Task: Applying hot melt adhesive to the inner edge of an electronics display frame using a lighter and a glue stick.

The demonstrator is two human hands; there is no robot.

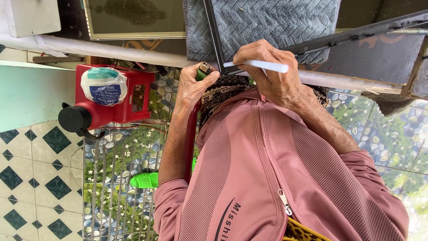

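The left hand (192, 85) is closed around a green cigarette lighter (203, 71), its fingers wrapped about the body so that the metal head sticks out above the fist, next to the corner of a black frame (215, 40); held that way, the thumb sits close to the head and the flame end faces the frame rather than the palm. The right hand (267, 73) pinches a white stick (261, 66) between thumb and fingertips, much as one holds a pen, which gives fine control of the tip. The stick's long axis runs nearly level across the view, its free end pointing to the right and its other end pointing left toward the lighter's head and the frame corner, where the two hands meet. The lighter's long axis stands roughly upright in the picture, head up. The frame's two bars leave that corner, one going up, the other slanting up to the right, lying over a grey herringbone cloth (267, 22). Both hands work just above the person's pink zip jacket (267, 178). To the left stands a red plastic stool (113, 96) bearing a round white packet (104, 86), with a black-capped red container (78, 119) beside it, and a green sandal (145, 180) lies on the pebble-patterned floor (392, 134).
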